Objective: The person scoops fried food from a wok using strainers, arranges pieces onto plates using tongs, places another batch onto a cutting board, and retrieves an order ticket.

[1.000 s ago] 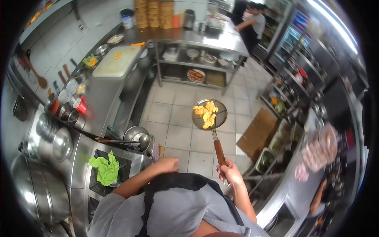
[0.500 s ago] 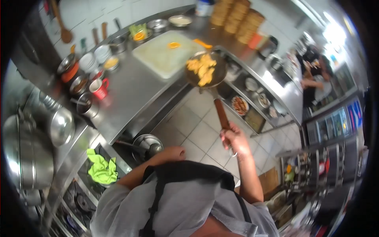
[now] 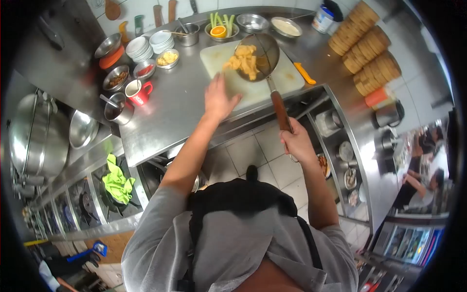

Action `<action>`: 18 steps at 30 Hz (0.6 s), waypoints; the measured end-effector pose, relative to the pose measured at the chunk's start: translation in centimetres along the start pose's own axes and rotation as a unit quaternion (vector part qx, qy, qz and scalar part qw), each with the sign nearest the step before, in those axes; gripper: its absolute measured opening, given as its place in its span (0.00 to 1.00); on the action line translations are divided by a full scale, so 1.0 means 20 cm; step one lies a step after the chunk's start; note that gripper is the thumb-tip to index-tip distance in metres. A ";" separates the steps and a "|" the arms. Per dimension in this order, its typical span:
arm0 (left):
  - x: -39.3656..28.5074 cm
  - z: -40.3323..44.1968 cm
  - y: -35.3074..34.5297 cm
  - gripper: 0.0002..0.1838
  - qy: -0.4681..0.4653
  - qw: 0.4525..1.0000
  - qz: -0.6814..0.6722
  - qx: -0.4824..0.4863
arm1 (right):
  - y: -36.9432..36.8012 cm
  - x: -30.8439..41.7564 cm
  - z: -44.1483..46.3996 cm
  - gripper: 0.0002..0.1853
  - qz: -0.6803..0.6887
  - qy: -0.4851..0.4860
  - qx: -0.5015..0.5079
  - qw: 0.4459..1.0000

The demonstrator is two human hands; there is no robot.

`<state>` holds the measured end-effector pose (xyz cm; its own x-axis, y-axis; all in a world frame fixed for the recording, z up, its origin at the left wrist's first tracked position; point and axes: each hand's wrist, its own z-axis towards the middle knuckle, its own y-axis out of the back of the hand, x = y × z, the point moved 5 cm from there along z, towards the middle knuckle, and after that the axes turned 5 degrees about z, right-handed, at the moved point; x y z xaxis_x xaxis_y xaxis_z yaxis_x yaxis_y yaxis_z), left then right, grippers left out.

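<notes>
My right hand (image 3: 297, 141) is closed round the wooden handle of a wide, round strainer ladle (image 3: 268, 45), held tilted over the white cutting board (image 3: 216, 56). Golden fried pieces (image 3: 247, 62) lie in the bowl of the ladle, heaped toward its left rim. Whether any of them touch the board I cannot tell. My left hand (image 3: 220, 100) is open and empty, fingers stretched out over the board's near left edge, just below the pieces. An orange-handled tool (image 3: 304, 73) lies at the board's right edge; its other end is hidden.
Behind the board stand a bowl with half an orange (image 3: 218, 31) and green stalks, and metal bowls (image 3: 252, 22). A red mug (image 3: 139, 92) and small dishes are at left. Bamboo steamers (image 3: 370, 53) stand right. A green cloth (image 3: 116, 180) lies on the stove. Other people (image 3: 423, 180) work at far right.
The strainer ladle has come over the cutting board and tilted left, its pieces sliding toward the rim. My left hand has reached forward from my waist and opened. The view has turned.
</notes>
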<state>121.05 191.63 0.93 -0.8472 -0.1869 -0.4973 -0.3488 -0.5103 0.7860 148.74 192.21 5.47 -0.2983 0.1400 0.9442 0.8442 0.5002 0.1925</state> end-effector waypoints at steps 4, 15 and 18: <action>0.00 0.30 -0.14 0.64 0.141 0.989 0.033 -0.020 | 0.20 0.03 0.13 0.21 -0.042 0.002 0.036 0.998; -0.08 0.33 -0.27 0.69 0.273 0.960 0.056 -0.015 | 0.59 0.08 0.43 0.30 -0.319 0.128 0.022 0.939; -0.08 0.30 -0.28 0.70 0.274 0.961 0.045 0.000 | 0.65 0.00 0.57 0.31 -0.266 0.128 0.012 0.955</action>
<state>121.98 199.81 -0.43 -0.5362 -0.6433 -0.5466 -0.2842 -0.4721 0.8345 154.70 208.52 4.96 -0.5609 -0.3517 0.7494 0.5927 0.4614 0.6602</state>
